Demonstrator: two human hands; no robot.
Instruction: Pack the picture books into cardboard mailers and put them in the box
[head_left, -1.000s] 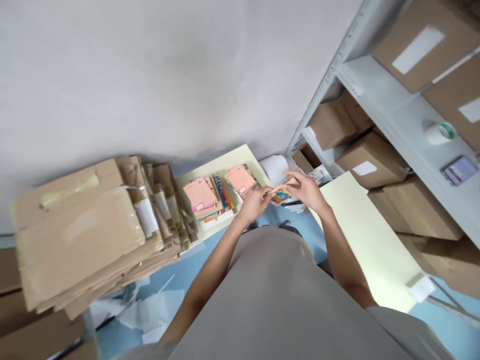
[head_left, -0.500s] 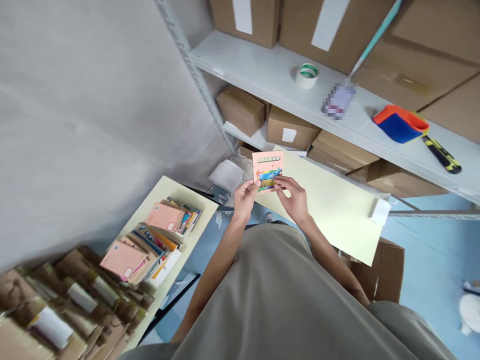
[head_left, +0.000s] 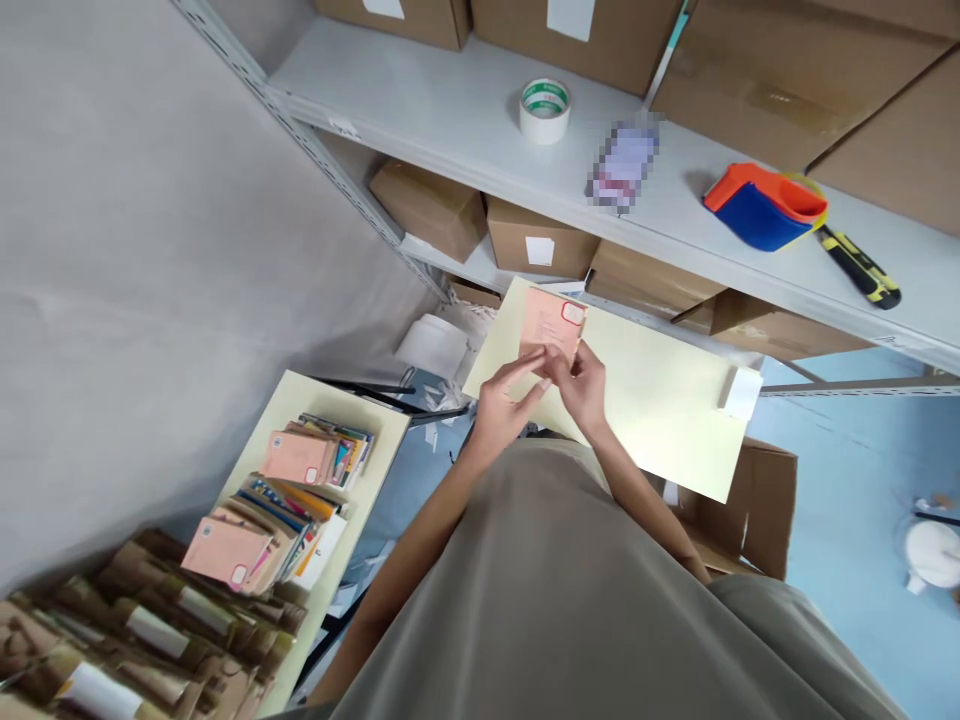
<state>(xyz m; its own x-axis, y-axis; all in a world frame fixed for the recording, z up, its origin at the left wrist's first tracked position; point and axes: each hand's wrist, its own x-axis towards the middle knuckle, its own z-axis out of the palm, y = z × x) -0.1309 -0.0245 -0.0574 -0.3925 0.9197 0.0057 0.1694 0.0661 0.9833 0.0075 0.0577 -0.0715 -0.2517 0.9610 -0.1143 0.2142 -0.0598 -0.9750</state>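
A small pink booklet (head_left: 553, 316) is held up over the pale yellow table, its side with faint print and a red-outlined box facing me. My right hand (head_left: 583, 388) grips it by the lower right edge, thumb across the front. My left hand (head_left: 504, 408) is beside its lower left edge, fingers stretched out and thumb apart, with the fingertips at the booklet's bottom. Whether those fingertips press on the paper or only hover there, I cannot tell. The booklet's lower edge is partly hidden by the fingers.
A pale table (head_left: 637, 400) bears a small white box (head_left: 741, 392). The shelf (head_left: 442, 110) above holds a tape roll (head_left: 545, 112), an orange-and-blue holder (head_left: 765, 207), a utility knife (head_left: 859, 265) and cartons. Booklet stacks (head_left: 300, 455) stand on a left side table (head_left: 289, 395), near brown paper bundles (head_left: 150, 640).
The booklet has been turned over, from its colourful titled cover to the printed back. My left hand has let go of its left edge and opened; the view has shifted slightly.
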